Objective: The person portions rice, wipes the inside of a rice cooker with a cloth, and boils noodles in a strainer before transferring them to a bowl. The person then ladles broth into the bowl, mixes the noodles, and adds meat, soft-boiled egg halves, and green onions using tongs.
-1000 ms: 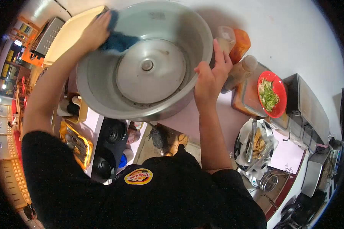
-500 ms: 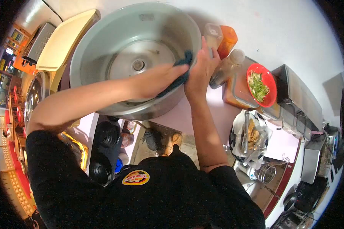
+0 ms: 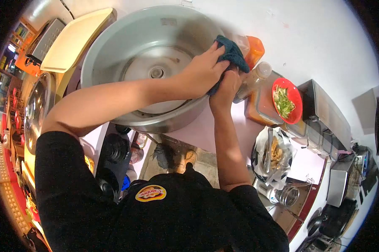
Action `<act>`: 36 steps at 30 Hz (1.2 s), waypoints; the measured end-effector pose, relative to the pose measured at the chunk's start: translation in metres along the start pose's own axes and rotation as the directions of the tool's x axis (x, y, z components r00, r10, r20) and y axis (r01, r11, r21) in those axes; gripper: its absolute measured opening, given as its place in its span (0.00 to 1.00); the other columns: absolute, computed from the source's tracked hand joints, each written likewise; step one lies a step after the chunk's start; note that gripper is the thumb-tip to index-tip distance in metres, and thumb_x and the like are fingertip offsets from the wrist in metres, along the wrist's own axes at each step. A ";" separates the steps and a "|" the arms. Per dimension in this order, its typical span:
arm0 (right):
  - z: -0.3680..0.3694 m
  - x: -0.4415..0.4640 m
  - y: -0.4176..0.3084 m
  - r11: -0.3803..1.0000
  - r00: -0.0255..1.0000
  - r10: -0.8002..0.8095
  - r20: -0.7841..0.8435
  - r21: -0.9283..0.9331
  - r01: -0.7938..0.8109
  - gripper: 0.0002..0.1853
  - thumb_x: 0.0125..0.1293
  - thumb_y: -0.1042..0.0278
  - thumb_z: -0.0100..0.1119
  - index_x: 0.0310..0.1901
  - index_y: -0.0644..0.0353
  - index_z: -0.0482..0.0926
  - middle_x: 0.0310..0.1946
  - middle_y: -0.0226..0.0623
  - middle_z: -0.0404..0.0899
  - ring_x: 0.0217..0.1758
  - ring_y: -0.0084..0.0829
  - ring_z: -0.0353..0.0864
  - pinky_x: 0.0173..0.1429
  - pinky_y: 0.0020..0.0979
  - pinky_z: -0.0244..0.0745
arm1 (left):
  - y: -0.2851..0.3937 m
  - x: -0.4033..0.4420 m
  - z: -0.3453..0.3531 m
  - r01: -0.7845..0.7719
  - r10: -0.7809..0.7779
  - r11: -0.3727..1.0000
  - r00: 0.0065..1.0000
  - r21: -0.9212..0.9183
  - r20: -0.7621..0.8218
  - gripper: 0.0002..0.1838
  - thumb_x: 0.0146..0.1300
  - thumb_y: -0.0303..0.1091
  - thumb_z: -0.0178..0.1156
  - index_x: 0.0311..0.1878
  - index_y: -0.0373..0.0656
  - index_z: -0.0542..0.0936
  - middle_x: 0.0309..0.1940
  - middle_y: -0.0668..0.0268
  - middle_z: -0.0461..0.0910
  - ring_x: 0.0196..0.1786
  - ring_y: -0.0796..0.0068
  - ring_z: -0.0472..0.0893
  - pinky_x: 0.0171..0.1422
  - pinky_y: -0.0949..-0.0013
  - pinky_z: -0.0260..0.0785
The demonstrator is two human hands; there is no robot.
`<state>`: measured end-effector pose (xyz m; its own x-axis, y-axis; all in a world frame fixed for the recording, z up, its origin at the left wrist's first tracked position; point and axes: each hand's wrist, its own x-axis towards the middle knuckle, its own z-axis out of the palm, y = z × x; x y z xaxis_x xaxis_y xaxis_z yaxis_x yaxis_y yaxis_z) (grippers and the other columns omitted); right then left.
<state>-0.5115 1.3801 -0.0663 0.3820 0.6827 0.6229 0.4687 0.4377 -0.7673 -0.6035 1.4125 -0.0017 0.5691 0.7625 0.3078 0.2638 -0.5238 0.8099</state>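
Your large grey pot (image 3: 135, 38) sits toward 11 o'clock in the view, with both your hands at 3 o'clock on its rim. Your left hand (image 3: 205, 70) has its fingers grasping the cloth; your right hand (image 3: 226, 89) curls just beneath, fingertips partly hidden, so I cannot tell whether it grips cloth, rim or both. The dark teal cloth (image 3: 234, 54) is bunched there. To wipe this stretch well, I'd brace the wall with your right, press evenly with your left, and ride the cloth along the lip's curve. Mind the clear bottle (image 3: 261, 71) near 3 o'clock and the orange bottle (image 3: 255, 52) just above it. The pot's mouth faces up; being round, it has no long axis across, its centre line rising through the floor hub (image 3: 157, 73). The cloth's upper part runs roughly 11 to 5 o'clock.
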 end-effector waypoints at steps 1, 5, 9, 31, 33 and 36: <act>-0.002 0.003 -0.003 0.994 0.998 0.062 0.006 0.085 -0.062 0.28 0.65 0.57 0.34 0.59 0.70 0.68 0.59 0.58 0.62 0.64 0.52 0.54 0.71 0.44 0.42 | -0.015 0.013 0.004 -0.094 0.095 0.993 0.995 0.076 -0.012 0.21 0.69 0.37 0.41 0.53 0.29 0.71 0.61 0.30 0.57 0.65 0.25 0.52 0.72 0.45 0.45; -0.006 0.004 0.011 0.974 0.996 -0.052 0.074 -0.217 0.067 0.29 0.65 0.58 0.35 0.61 0.72 0.66 0.58 0.61 0.64 0.65 0.55 0.52 0.70 0.45 0.44 | -0.092 0.109 0.016 0.119 0.083 0.612 0.974 0.782 -0.213 0.29 0.69 0.45 0.41 0.64 0.31 0.61 0.65 0.30 0.50 0.67 0.25 0.50 0.72 0.44 0.43; -0.005 0.009 0.002 0.989 0.998 0.005 0.068 -0.147 0.005 0.29 0.62 0.61 0.37 0.61 0.73 0.65 0.57 0.61 0.65 0.65 0.55 0.52 0.70 0.46 0.45 | -0.141 0.125 0.018 0.168 -0.019 0.816 0.964 0.553 -0.266 0.35 0.69 0.51 0.40 0.67 0.30 0.53 0.66 0.31 0.48 0.68 0.28 0.49 0.73 0.43 0.42; -0.010 0.013 -0.006 0.989 0.994 0.054 0.094 -0.142 -0.040 0.31 0.56 0.65 0.49 0.62 0.68 0.66 0.58 0.56 0.67 0.67 0.54 0.54 0.70 0.46 0.51 | -0.139 0.092 -0.145 0.312 0.084 0.003 0.947 0.950 -0.312 0.22 0.66 0.46 0.49 0.56 0.40 0.68 0.48 0.46 0.75 0.59 0.47 0.70 0.63 0.41 0.56; -0.012 0.009 -0.005 0.990 0.996 0.053 0.077 -0.135 -0.042 0.30 0.56 0.65 0.48 0.62 0.69 0.65 0.58 0.57 0.67 0.67 0.55 0.54 0.70 0.47 0.50 | -0.161 0.084 -0.154 0.214 0.368 0.165 0.892 0.963 -0.262 0.19 0.61 0.42 0.56 0.51 0.40 0.74 0.43 0.47 0.77 0.48 0.48 0.76 0.55 0.52 0.67; -0.011 0.009 -0.006 0.984 0.996 0.049 0.079 -0.173 -0.035 0.30 0.56 0.65 0.46 0.62 0.69 0.65 0.58 0.57 0.66 0.67 0.55 0.53 0.70 0.47 0.48 | -0.142 0.055 -0.223 0.224 -0.060 0.039 0.973 0.974 -0.221 0.19 0.64 0.43 0.52 0.52 0.40 0.69 0.35 0.52 0.81 0.39 0.47 0.81 0.48 0.46 0.69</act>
<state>-0.5024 1.3772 -0.0550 0.3407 0.7473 0.5705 0.5858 0.3058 -0.7505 -0.7831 1.6132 0.0113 0.3660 0.8577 0.3612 0.8960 -0.2199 -0.3858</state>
